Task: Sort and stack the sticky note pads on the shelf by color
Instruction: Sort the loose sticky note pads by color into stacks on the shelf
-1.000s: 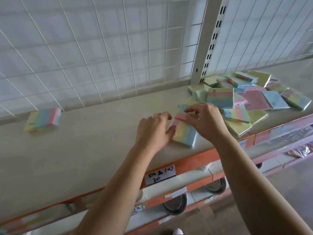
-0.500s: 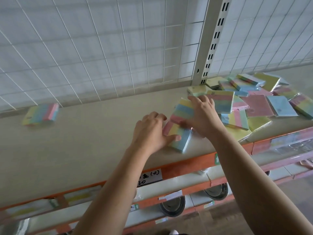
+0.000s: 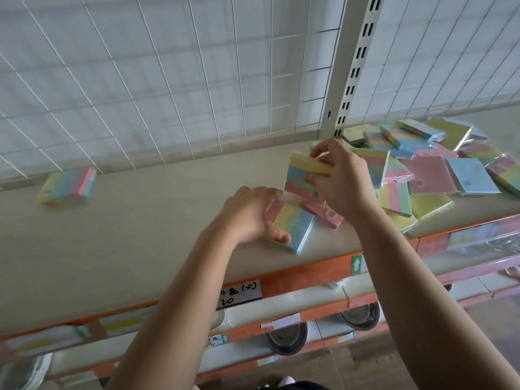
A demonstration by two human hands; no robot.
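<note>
My right hand (image 3: 342, 182) grips a rainbow-striped pad (image 3: 298, 175) and holds it tilted above the beige shelf (image 3: 140, 235). Below it my left hand (image 3: 250, 218) rests on a second rainbow pad (image 3: 295, 229) lying flat near the shelf's front edge, thumb against its near side. A pink pad (image 3: 326, 213) lies just right of that one. A loose pile of pads (image 3: 439, 164) in pink, blue, yellow and rainbow stripes covers the shelf to the right. A lone rainbow stack (image 3: 67, 185) sits far left by the back grid.
A white wire grid (image 3: 168, 80) backs the shelf, split by a slotted upright post (image 3: 351, 80). The shelf front has an orange rail (image 3: 309, 273) with a handwritten label (image 3: 239, 294). Lower shelves hold round dark items (image 3: 287, 337).
My right hand has lifted a rainbow pad up off the shelf and tilted it. My left hand has stayed on the flat rainbow pad. The view has shifted slightly.
</note>
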